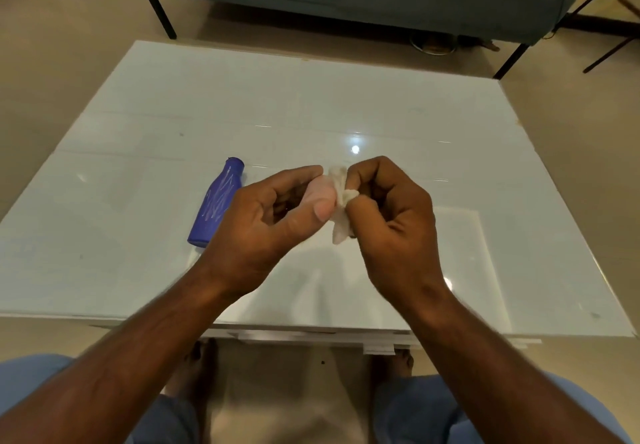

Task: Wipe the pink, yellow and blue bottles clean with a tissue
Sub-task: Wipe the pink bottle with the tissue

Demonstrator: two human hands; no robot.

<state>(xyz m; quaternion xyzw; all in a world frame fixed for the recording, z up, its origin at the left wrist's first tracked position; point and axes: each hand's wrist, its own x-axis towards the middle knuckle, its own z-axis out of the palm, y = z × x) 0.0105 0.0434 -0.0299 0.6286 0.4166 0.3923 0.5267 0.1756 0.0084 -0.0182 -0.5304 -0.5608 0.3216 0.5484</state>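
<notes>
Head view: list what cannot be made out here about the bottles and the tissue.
- Pink bottle: only a pale pink patch shows in the head view; the left hand and the tissue hide its shape and cap.
- Yellow bottle: not in view.
- Tissue: bunched in the right hand, whose fingers cover part of it; dirt cannot be told.
- Blue bottle: lying on the table; its underside is hidden, and the left hand overlaps one edge.

The white table (346, 97) has lots of bare top at the back, on the far left and on the right, so a hand can slide there. One blue bottle (216, 203) lies on its side left of the middle, just beside the left hand (263, 225). Both hands hang over the middle, close together, and the right hand (391, 215) blocks that spot.
</notes>
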